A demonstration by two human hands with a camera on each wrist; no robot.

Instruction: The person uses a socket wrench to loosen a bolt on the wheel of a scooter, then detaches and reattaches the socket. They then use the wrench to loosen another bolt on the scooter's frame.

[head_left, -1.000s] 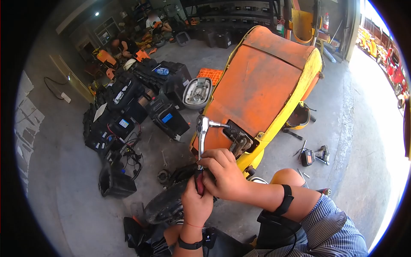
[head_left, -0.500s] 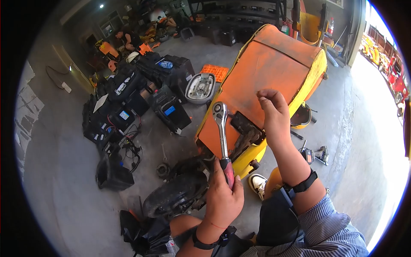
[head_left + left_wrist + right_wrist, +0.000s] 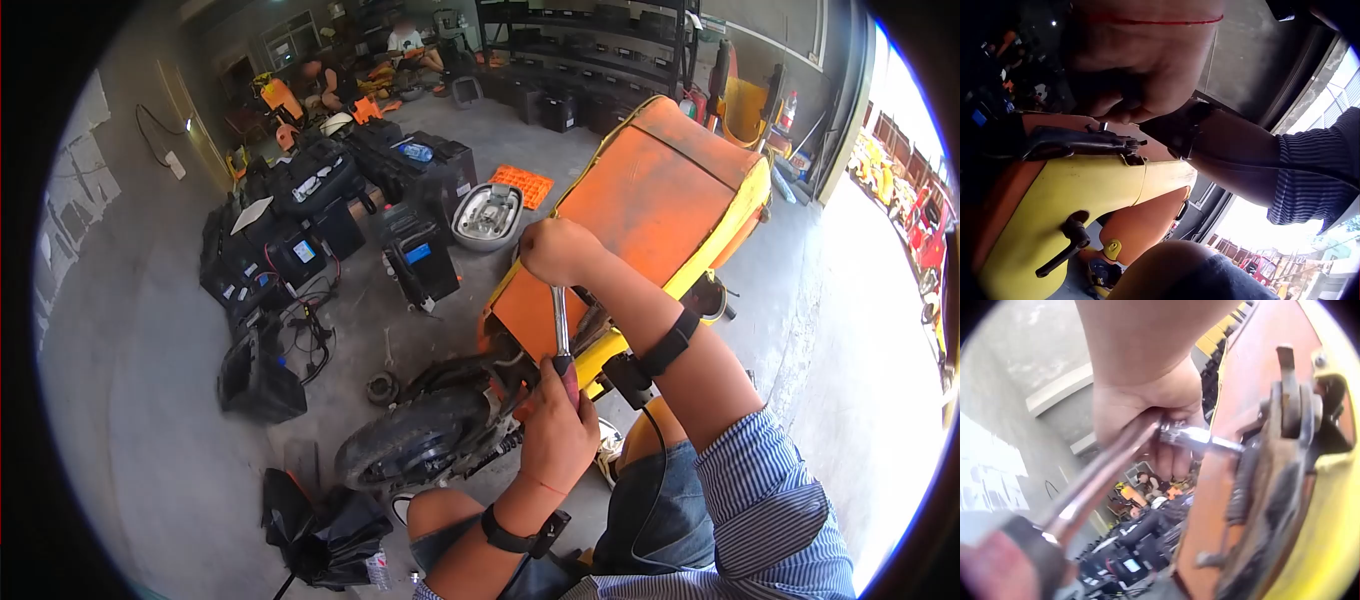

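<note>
Right hand (image 3: 553, 250) dropped from mid-air onto ratchet wrench (image 3: 560, 325) head, fingers curled round it, left hand (image 3: 558, 432) gripping red handle below, wrench near upright against orange panel of tipped yellow scooter (image 3: 660, 200).

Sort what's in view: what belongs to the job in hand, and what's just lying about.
In hand: ratchet, left hand gripping its handle, right hand holding its head, orange scooter body.
Lying about: black battery boxes, grey cover, orange tray, black bag.
</note>
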